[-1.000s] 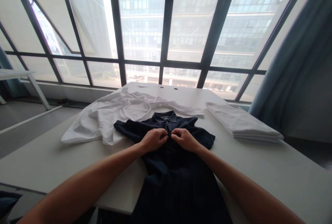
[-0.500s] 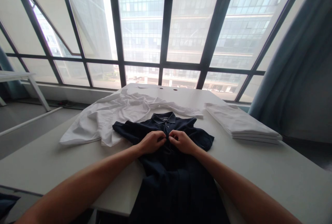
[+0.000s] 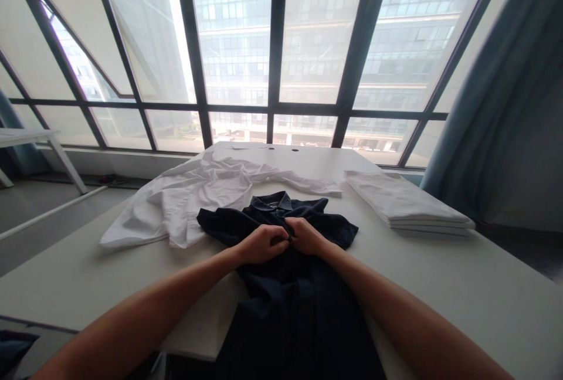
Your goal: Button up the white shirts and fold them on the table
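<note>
A dark navy collared shirt (image 3: 303, 304) lies front up on the white table, its collar pointing away from me and its lower part reaching toward me past the near edge. My left hand (image 3: 264, 243) is closed in a pinch on the shirt's front, just below the collar. Close beside it, my right hand (image 3: 304, 236) pinches the same front strip, fingers curled, the two hands touching or nearly so. Whether a button sits between the fingertips is hidden. Both short sleeves are spread out to the sides.
A crumpled white shirt (image 3: 176, 198) is spread at the left behind the navy one. Folded white garments (image 3: 409, 201) form a neat stack on the right of the table (image 3: 444, 286). Beyond stand large windows, a blue curtain (image 3: 479, 87) and another white table (image 3: 26, 136).
My hands have come together, the right one moving slightly up and left against the left. The cloth under them has shifted and bunched, and the collar tilts a little.
</note>
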Available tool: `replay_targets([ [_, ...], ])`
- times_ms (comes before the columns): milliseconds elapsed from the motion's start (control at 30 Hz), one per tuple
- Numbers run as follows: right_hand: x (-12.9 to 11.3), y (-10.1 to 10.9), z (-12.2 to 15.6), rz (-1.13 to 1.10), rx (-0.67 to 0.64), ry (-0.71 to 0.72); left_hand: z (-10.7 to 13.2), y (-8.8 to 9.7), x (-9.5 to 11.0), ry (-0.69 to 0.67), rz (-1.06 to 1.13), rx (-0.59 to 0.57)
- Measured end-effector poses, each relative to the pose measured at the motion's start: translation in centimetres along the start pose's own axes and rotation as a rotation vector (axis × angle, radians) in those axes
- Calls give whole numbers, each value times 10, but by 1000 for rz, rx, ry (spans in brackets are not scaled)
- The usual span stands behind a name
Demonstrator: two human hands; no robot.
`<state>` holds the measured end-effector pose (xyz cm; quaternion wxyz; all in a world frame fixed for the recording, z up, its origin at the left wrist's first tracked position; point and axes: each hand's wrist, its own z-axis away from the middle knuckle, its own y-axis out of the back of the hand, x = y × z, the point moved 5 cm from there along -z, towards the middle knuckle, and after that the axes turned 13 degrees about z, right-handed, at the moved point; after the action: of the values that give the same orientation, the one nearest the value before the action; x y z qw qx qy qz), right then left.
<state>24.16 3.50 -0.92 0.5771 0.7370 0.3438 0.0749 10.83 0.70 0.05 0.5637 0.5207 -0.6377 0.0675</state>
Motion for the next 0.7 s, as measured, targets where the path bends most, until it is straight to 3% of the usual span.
replay_targets([
  [133,14,21,8,79,-77,-69,7,21,3,55,-140,-7],
  [267,33,40,27,113,-319,-225,14,39,5,100,-311,-126],
  [333,32,48,31,138,-363,-248,15,41,8,97,-337,-175],
  [400,22,57,29,220,-255,-242,15,38,11,86,-338,-191],
  [533,-8,62,16,316,101,-232,13,24,15,39,-345,-200],
  [600,-18,53,11,280,150,-220,13,15,17,-9,-370,-223],
  [700,-21,35,7,261,93,-208,14,8,17,-35,-402,-226],
])
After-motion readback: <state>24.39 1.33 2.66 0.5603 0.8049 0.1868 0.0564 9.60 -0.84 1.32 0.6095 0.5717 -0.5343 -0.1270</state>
